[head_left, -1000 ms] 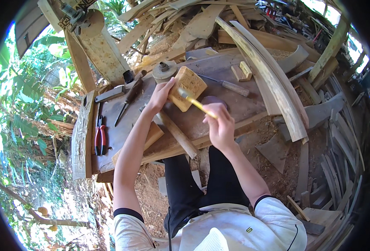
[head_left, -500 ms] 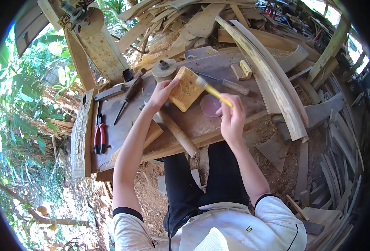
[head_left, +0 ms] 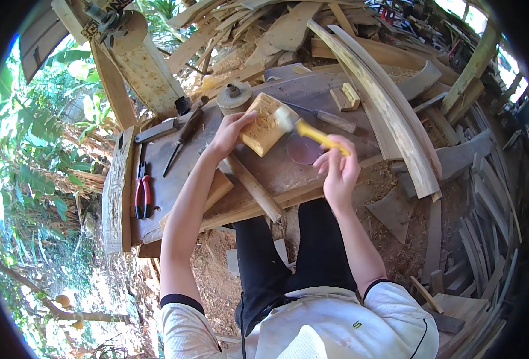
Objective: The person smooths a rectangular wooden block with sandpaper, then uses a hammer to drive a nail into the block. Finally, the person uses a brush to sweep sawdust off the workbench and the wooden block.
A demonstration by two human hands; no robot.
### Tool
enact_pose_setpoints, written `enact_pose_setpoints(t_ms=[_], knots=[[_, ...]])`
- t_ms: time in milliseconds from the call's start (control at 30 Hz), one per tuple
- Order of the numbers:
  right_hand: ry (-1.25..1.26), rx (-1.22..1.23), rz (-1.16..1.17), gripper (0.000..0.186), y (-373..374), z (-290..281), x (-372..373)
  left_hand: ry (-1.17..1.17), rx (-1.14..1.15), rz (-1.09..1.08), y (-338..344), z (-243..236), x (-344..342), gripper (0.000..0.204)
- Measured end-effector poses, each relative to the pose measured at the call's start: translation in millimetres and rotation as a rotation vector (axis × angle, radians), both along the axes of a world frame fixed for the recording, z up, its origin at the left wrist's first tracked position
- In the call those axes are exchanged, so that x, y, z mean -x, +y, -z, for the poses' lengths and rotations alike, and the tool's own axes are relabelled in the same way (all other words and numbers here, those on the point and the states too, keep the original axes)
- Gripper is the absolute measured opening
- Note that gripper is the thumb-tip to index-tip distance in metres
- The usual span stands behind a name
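Note:
My left hand (head_left: 232,133) grips a rectangular wooden block (head_left: 263,128) by its left side, holding it tilted above the workbench; its upper face looks rough or carved. In my right hand (head_left: 340,167) is a paintbrush (head_left: 319,135) with a yellow handle. Its pale bristles, a little blurred, lie against the block's right part. Beneath the brush, a round purplish disc (head_left: 303,149) rests on the bench. A mallet-like wooden handle (head_left: 252,186) lies below the block, partly hidden by my left forearm.
On the workbench (head_left: 180,200) lie red-handled pliers (head_left: 143,190), a pointed tool (head_left: 183,141), a wooden-handled tool (head_left: 336,121) and a small notched block (head_left: 345,97). A round metal pot (head_left: 234,99) stands behind. Long curved boards (head_left: 384,113) cross the right side; scrap wood (head_left: 288,36) is piled beyond.
My right hand has shifted slightly right and down, and the brush handle lies at a flatter slant. My left hand and the block have barely moved.

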State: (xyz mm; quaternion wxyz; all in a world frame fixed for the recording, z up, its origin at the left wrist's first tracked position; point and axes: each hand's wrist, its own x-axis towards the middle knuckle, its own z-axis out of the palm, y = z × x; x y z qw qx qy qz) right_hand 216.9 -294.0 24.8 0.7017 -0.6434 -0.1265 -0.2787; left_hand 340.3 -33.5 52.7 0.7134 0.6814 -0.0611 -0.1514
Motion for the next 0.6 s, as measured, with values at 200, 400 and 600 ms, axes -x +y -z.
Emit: enact_pose_setpoints(t_ms=[200,400,600], knots=[[-0.215,0.076,-0.229,0.020,8.5,-6.8,10.3,0.041,0.271,0.000,8.3,2.1,-6.8,0.051],[-0.007,-0.021,0.055,0.022,3.8,-6.1,-2.4,0.046,0.357,-0.040,8.3,3.1,-11.2,0.049],[-0.018,-0.021,0.083,0.022,9.3,-6.3,-2.1,0.062,0.316,-0.030,13.4,5.0,-12.0,0.049]])
